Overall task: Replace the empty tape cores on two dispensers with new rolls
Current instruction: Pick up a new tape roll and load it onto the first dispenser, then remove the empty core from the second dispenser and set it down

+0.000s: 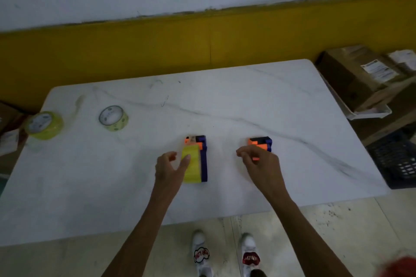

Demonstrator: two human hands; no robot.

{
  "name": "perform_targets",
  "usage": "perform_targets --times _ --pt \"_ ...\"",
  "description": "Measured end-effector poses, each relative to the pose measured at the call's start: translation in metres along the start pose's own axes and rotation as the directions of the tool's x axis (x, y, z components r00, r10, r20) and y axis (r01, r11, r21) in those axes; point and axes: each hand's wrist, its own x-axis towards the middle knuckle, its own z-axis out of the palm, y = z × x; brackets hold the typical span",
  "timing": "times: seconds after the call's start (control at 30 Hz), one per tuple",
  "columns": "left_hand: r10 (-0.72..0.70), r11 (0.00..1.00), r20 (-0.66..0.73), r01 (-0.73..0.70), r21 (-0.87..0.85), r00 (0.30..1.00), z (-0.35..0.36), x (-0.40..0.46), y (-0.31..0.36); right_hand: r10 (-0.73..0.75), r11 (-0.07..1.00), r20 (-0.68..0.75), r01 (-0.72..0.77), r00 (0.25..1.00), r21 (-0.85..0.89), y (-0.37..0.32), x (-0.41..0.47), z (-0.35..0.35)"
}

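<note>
Two blue-and-orange tape dispensers lie on the white marble table (247, 96). The left dispenser (203, 164) carries a yellow tape roll (194, 171). My left hand (170, 167) is beside it with fingers apart and curled, the thumb tip resting on the yellow roll. The right dispenser (262, 141) is mostly hidden under my right hand (261, 164), whose fingers curl over its near end; a bit of orange shows by the thumb. I cannot see what is mounted on it. At far left lie a thick yellow roll (45, 125) and a thin, nearly bare roll (113, 118).
Cardboard boxes (360, 78) stack off the table's right side, with a dark crate (396, 159) below them. A yellow-and-white wall runs behind the table. My shoes stand at the near table edge. The thick roll sits at the table's left edge.
</note>
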Motion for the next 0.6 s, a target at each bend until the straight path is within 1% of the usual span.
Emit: perform_targets --times 0.03,0.07,0.1,0.13,0.17,0.2,0.23,0.27,0.3,0.33,0.37,0.43,0.5,0.53,0.6 --pt "0.081 0.995 -0.136 -0.072 0.071 0.987 -0.001 -0.007 0.009 0.022 0.999 -0.073 -0.019 0.997 0.036 0.005 0.001 -0.017" --pt "0.183 0.982 -0.211 -0.169 0.081 0.960 0.002 -0.017 0.023 0.043 0.997 -0.145 -0.034 0.989 0.066 0.010 0.002 -0.032" --pt "0.260 0.965 -0.202 -0.260 0.026 0.944 0.008 -0.029 0.042 0.067 0.996 -0.202 -0.053 0.977 0.073 0.017 0.003 -0.044" --pt "0.314 0.946 -0.119 -0.321 -0.048 0.942 0.021 -0.041 0.059 0.105 0.994 -0.235 -0.091 0.966 0.068 0.025 0.004 -0.055" --pt "0.349 0.934 0.006 -0.347 -0.085 0.937 0.039 -0.051 0.076 0.171 0.985 -0.235 -0.161 0.957 0.064 0.034 0.005 -0.063" --pt "0.339 0.940 0.131 -0.332 -0.077 0.932 0.063 -0.058 0.086 0.260 0.965 -0.204 -0.250 0.944 0.076 0.042 0.005 -0.068" --pt "0.288 0.957 0.249 -0.286 -0.045 0.925 0.088 -0.066 0.095 0.349 0.937 -0.150 -0.338 0.925 0.092 0.050 0.005 -0.071" --pt "0.180 0.982 0.361 -0.187 -0.015 0.915 0.112 -0.074 0.102 0.408 0.912 -0.085 -0.401 0.909 0.088 0.058 0.004 -0.073" --pt "0.045 0.998 0.457 -0.058 0.015 0.888 0.133 -0.081 0.108 0.430 0.902 -0.021 -0.428 0.903 0.061 0.064 0.003 -0.073" --pt "-0.073 0.997 0.519 0.078 0.012 0.852 0.150 -0.087 0.110 0.422 0.905 0.040 -0.424 0.906 0.027 0.068 0.000 -0.074" --pt "-0.145 0.983 0.547 0.182 -0.014 0.824 0.163 -0.092 0.112 0.404 0.914 0.095 -0.406 0.910 0.001 0.072 -0.002 -0.074" --pt "-0.230 0.941 0.518 0.324 -0.098 0.824 0.176 -0.091 0.111 0.359 0.930 0.168 -0.367 0.918 0.018 0.076 -0.008 -0.073" --pt "-0.320 0.876 0.452 0.442 -0.195 0.833 0.180 -0.079 0.114 0.309 0.945 0.185 -0.323 0.933 0.047 0.081 -0.011 -0.071" --pt "-0.337 0.856 0.443 0.466 -0.223 0.831 0.178 -0.073 0.116 0.295 0.948 0.176 -0.310 0.939 0.064 0.081 -0.012 -0.070" --pt "-0.324 0.838 0.452 0.474 -0.270 0.831 0.173 -0.066 0.125 0.298 0.945 0.140 -0.312 0.944 0.094 0.080 -0.012 -0.070"
